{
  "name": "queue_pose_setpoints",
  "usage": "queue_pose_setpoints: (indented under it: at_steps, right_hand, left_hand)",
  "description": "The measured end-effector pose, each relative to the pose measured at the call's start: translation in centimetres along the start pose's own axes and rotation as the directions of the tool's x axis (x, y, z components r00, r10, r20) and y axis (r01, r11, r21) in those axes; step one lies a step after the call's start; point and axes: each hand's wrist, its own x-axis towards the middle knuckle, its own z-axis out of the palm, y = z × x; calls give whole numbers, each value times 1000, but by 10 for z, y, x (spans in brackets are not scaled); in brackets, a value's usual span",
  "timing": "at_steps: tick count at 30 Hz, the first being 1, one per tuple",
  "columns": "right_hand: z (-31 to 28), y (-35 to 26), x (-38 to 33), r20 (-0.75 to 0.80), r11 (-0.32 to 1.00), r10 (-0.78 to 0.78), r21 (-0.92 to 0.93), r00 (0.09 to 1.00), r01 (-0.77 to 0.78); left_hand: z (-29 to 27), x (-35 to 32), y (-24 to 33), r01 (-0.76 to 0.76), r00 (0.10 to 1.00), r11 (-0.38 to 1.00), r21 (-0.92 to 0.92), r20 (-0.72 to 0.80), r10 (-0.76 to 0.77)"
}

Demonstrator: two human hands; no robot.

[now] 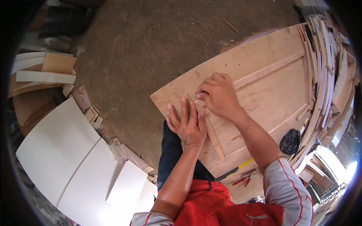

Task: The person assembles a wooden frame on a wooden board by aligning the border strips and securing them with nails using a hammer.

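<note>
A plywood panel [260,94] lies in front of me, with thin wooden strips running along its face. My left hand [189,128] rests palm down near the panel's left corner. Its fingers are spread over the end of a short cross strip [215,140]. Just to its right, my right hand [218,94] is closed, thumb and fingers pinched on a small pale flat piece [198,102] beside the left fingertips. The kind of piece is not clear, as the fingers cover much of it. A long strip [268,69] stretches from beyond the right hand toward the far right.
Red-handled pliers [245,179] and a yellow-and-black tool [236,169] lie close to my body. A black plastic bundle [290,141] sits by my right elbow. Stacked wood strips [323,75] crowd the right side. White panels [62,147] and wood offcuts [92,115] stand at left.
</note>
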Motion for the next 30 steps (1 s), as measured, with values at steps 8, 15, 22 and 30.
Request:
queue_pose_setpoints:
  at_steps: [8, 15, 22, 30]
  right_hand:
    - [2, 8, -3, -23, 1000, 13, 25, 1000, -12]
    - [3, 5, 0, -13, 1000, -2, -20, 1000, 1]
    - [6, 5, 0, -21, 999, 1, -45, 1000, -2]
    - [8, 8, -2, -57, 1000, 6, -6, 998, -6]
  left_hand:
    - [1, 0, 2, -43, 999, 999, 19, 29, 43]
    - [5, 0, 1, -87, 996, 993, 75, 19, 86]
    - [9, 0, 1, -111, 993, 986, 123, -20, 115]
    - [8, 1, 4, -104, 994, 985, 138, -14, 107]
